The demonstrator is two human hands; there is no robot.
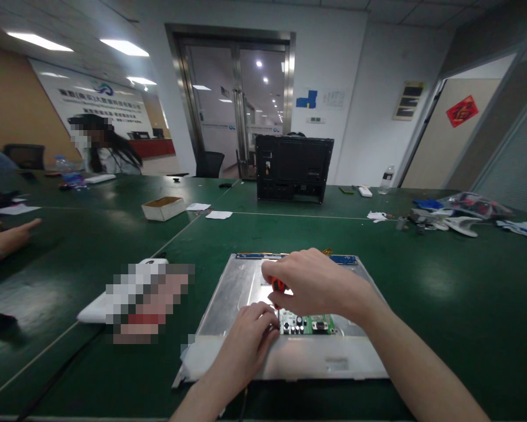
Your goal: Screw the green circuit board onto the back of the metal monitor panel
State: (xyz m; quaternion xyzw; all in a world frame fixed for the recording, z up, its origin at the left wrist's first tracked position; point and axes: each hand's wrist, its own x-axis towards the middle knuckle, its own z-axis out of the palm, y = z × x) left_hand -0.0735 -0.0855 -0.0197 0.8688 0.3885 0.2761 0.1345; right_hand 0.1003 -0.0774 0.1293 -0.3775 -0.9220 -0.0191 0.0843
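Note:
A silver display panel (223, 299) lies flat before me, its back up, with a thin blue strip (344, 259) along the far edge. On it sits a green circuit board (305, 323), partly covered by my hands. My right hand (311, 284) is closed around the red and black handle of a screwdriver (278, 285), which points down at the board's left end. My left hand (252, 337) rests on the panel, fingers curled together beside the screwdriver's tip. Whatever those fingers pinch is hidden.
Left of the panel lies a white object (96, 308), partly pixelated. Farther off stand an open white box (163, 208) and a black monitor housing (293, 170). Loose parts (443, 221) and a bottle (387, 179) are at right. Another person's hand (8, 237) shows at left.

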